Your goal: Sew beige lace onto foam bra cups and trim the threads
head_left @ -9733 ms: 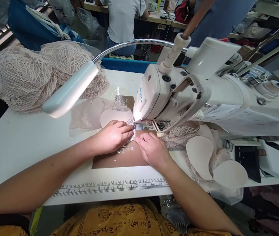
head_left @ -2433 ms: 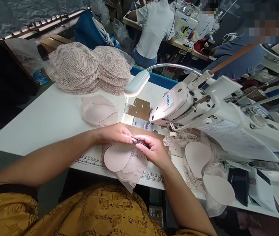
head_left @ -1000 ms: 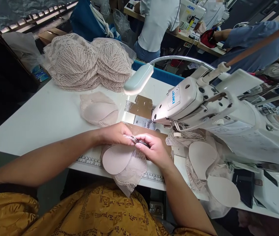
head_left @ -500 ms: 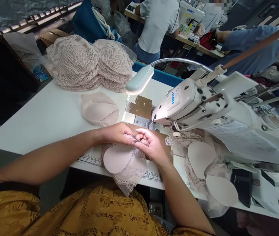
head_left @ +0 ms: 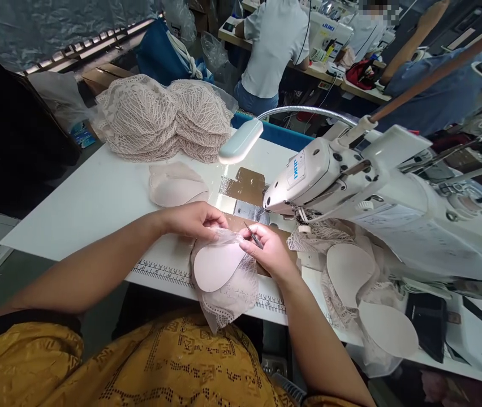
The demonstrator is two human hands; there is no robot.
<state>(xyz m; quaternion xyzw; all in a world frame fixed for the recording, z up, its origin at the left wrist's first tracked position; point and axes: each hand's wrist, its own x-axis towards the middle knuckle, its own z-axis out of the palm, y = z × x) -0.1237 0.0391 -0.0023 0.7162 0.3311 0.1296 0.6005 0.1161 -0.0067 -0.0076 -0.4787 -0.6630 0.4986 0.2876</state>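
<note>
My left hand (head_left: 198, 221) pinches the upper edge of a beige lace bra piece (head_left: 230, 297), its fingertips closed on the sheer fabric. A smooth foam bra cup (head_left: 218, 267) lies on that piece, partly over the table's front edge. My right hand (head_left: 267, 249) is closed round a small dark pointed metal tool (head_left: 253, 235), its tip slanting up and left; snips or tweezers, I cannot tell which. The right thumb and fingers also meet the lace's upper right corner. Lace hangs down toward my lap.
A sewing machine (head_left: 304, 178) stands right of my hands, with a lamp (head_left: 241, 141) in front. Stacked lace cups (head_left: 160, 121) sit at the back left, a single cup (head_left: 177, 189) nearer. More bra cups (head_left: 349, 274) and a dark phone-like object (head_left: 426, 325) lie right. People sit beyond.
My hands have moved apart, the left going leftward along the lace edge. The pointed tool now shows tip up in my right hand. The bra piece has shifted slightly right.
</note>
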